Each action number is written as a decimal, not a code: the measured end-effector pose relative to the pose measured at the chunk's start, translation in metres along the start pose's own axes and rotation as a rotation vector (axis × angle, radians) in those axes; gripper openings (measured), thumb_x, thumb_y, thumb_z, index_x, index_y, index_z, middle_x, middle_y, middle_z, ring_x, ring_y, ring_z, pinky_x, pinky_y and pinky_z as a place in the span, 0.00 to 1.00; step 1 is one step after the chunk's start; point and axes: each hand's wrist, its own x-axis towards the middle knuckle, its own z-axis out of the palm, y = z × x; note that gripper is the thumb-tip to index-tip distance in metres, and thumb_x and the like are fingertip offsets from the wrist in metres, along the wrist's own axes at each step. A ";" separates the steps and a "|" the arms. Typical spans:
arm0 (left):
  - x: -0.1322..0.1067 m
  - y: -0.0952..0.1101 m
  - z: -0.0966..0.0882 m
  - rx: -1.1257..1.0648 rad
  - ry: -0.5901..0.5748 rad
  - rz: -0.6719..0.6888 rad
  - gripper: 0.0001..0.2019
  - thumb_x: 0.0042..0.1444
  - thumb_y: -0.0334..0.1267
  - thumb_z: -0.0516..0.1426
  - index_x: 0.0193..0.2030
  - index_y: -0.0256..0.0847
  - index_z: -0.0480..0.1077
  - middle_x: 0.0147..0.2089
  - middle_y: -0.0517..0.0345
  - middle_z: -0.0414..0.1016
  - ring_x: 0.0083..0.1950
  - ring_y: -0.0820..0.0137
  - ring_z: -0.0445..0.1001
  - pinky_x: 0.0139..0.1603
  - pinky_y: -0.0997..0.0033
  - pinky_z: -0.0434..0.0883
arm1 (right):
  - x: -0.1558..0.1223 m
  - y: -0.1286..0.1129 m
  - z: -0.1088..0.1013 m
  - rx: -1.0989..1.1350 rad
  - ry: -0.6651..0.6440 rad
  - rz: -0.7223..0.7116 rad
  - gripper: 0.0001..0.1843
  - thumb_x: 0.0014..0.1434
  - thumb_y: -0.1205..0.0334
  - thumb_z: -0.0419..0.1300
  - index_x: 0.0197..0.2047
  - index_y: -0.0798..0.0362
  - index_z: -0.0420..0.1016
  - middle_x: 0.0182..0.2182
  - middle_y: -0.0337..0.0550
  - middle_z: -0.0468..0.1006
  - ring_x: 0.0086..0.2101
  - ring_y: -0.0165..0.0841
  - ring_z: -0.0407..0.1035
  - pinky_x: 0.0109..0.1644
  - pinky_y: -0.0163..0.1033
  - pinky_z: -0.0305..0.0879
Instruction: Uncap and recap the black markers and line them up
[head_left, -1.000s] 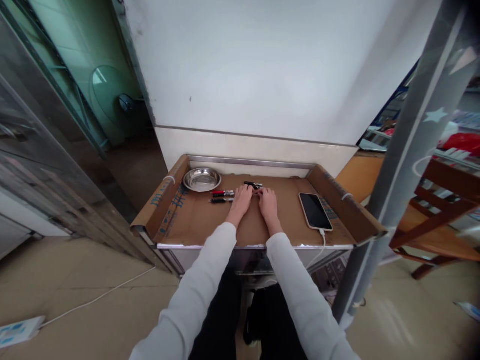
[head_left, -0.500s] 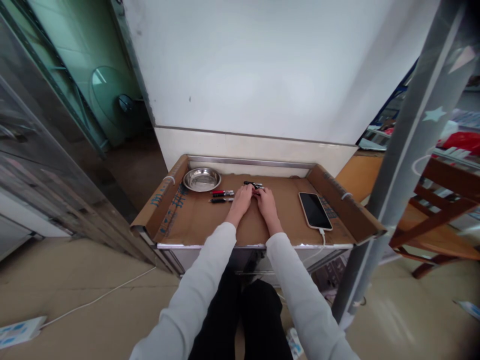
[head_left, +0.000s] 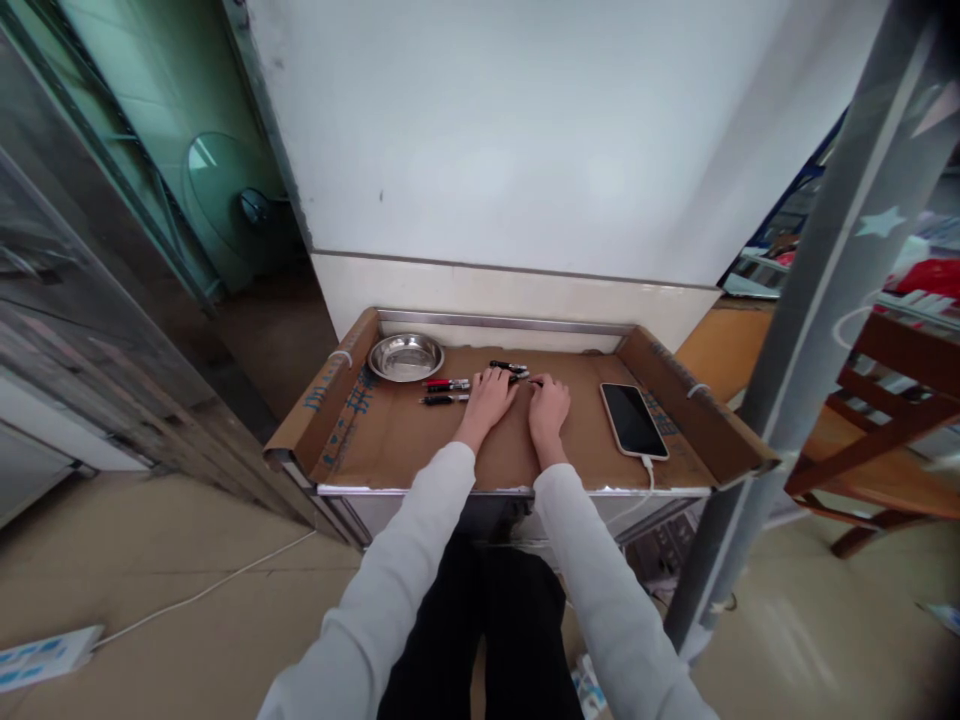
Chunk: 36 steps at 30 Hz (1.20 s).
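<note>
Hands are lying side by side on the cardboard-lined worktop (head_left: 420, 450) in the head view, the only one here. The left hand (head_left: 489, 398) is resting palm down with its fingers (head_left: 501, 378) stretched forward and loose, gripping nothing that shows. Just left of those fingertips a red and black pen (head_left: 447, 383) is lying flat, and a black pen (head_left: 444, 399) is lying parallel to it, a little nearer the person. Just beyond the fingertips another black pen (head_left: 508, 367) is lying crosswise, toward the back rail.

The right hand (head_left: 549, 404) is sitting just beside the left one, also palm down. Its fingers (head_left: 541, 384) are curling slightly, and a small dark piece (head_left: 534, 381) is poking out at their tips; whether they are pinching it or only touching it cannot be told at this size.

Farther left of the left fingers, past the pens, a round metal dish (head_left: 406, 357) is standing in the back corner of the worktop. To the right of the right fingers, clearly apart from them, a phone (head_left: 634, 420) is lying face up with a dark screen, and a white cable (head_left: 646, 470) is running from its near end over the worktop's front edge. Pale grey sleeves are covering both forearms.
</note>
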 end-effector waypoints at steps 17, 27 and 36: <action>-0.001 -0.003 -0.004 -0.048 0.000 0.003 0.10 0.63 0.37 0.48 0.48 0.38 0.64 0.47 0.51 0.72 0.49 0.64 0.66 0.48 0.65 0.61 | -0.001 -0.001 -0.005 0.034 0.064 0.086 0.16 0.63 0.66 0.46 0.44 0.53 0.74 0.38 0.51 0.77 0.40 0.42 0.64 0.41 0.41 0.50; -0.007 -0.003 -0.012 -0.020 0.061 -0.023 0.11 0.64 0.35 0.45 0.49 0.42 0.65 0.48 0.53 0.72 0.48 0.63 0.65 0.47 0.63 0.59 | -0.001 -0.001 -0.003 0.139 0.064 -0.074 0.17 0.62 0.66 0.43 0.43 0.57 0.72 0.37 0.55 0.76 0.39 0.41 0.66 0.45 0.43 0.57; -0.011 0.000 -0.024 -0.146 0.161 -0.138 0.12 0.64 0.37 0.46 0.50 0.46 0.66 0.49 0.56 0.73 0.49 0.65 0.66 0.49 0.62 0.57 | -0.007 -0.001 0.006 0.683 -0.119 -0.353 0.38 0.49 0.75 0.46 0.64 0.58 0.43 0.60 0.60 0.58 0.50 0.36 0.66 0.50 0.42 0.65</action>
